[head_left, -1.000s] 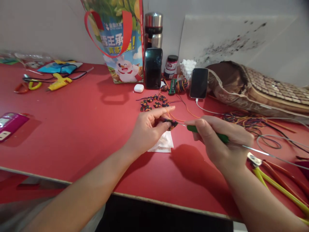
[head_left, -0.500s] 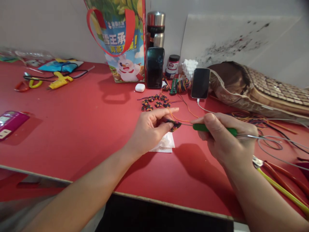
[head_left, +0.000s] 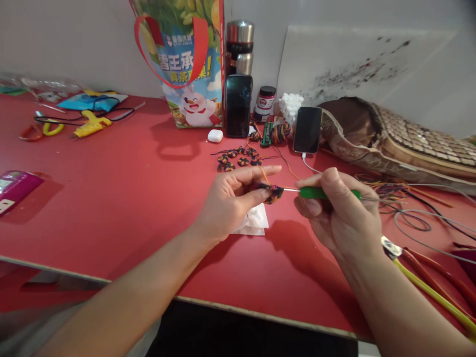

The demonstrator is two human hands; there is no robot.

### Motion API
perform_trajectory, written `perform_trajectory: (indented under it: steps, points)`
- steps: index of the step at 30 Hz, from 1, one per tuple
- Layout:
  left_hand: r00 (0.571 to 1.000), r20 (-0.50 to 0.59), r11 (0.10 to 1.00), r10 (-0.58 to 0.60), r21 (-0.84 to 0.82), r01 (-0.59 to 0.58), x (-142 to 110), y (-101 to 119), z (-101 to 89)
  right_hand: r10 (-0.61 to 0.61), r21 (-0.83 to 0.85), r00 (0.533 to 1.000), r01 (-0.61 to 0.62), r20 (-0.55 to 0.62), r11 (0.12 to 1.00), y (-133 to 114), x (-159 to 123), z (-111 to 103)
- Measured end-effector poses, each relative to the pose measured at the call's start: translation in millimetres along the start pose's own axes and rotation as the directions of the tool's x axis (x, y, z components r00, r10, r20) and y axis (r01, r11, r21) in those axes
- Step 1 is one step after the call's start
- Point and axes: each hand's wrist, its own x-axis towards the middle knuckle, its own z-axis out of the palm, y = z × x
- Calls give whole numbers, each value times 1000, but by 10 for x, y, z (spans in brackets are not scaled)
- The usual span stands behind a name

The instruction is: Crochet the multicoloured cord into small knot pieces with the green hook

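Observation:
Pinched between the thumb and fingers of my left hand (head_left: pixel 232 201) is a small dark crochet piece (head_left: pixel 274 194) flecked with orange and pink. An orange strand (head_left: pixel 264 174) runs up over my left forefinger, which points to the right. My right hand (head_left: pixel 344 213) grips a crochet hook (head_left: pixel 312 193) by its green handle. The hook's metal shaft reaches left to the crochet piece; its tip is hidden there. Beyond my left hand lie several crocheted pieces (head_left: pixel 243 161) in the same colours. A crumpled white packet (head_left: pixel 256 220) rests on the table below my left fingers.
On the red table (head_left: pixel 122 203) stand a dark phone (head_left: pixel 238 105), a gift bag (head_left: pixel 186 64) and a steel flask (head_left: pixel 240 34). A charging phone (head_left: pixel 307 130) leans by a cushion (head_left: pixel 416 134). Pliers (head_left: pixel 427 277) lie beside my right forearm; a glue gun (head_left: pixel 91 125) sits far left.
My right hand has turned slightly and shifted a little left with the crochet hook. The left hand keeps its hold on the crochet piece, nearly unmoved.

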Motion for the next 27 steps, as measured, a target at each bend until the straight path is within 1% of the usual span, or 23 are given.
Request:
perform_trajectory:
  steps: [5,8,10,12,14,18,21,24,27]
  points:
    - [998,-39,997,42,62,-40,-22,20,12,-55,-66,998,52,-40,996,22,-25,-37]
    - [995,-73,988,70,143,-59,-24,21,17,-98,-195,995,92,-18,977,12,-63,-82]
    - [993,-88,982,82,179,-66,-23,14,20,-156,-335,988,142,-13,931,-11,-94,-88]
    - [993,-86,980,84,188,-66,-22,6,22,-245,-461,969,219,4,860,-41,-123,-74]
    - [994,-81,981,76,186,-60,-21,4,25,-297,-532,954,273,42,802,-68,-153,-49]
    - [993,-97,978,69,204,-48,-18,9,28,-301,-579,949,299,96,759,-101,-212,0]
    - [992,-108,962,70,272,-38,-15,7,22,-322,-589,940,325,115,740,-113,-236,13]
    - [990,-101,933,95,357,-54,-19,2,11,-300,-586,946,312,121,748,-123,-225,-7]
    - [990,-95,919,102,390,-57,-28,6,5,-264,-573,959,275,105,772,-133,-200,-37]
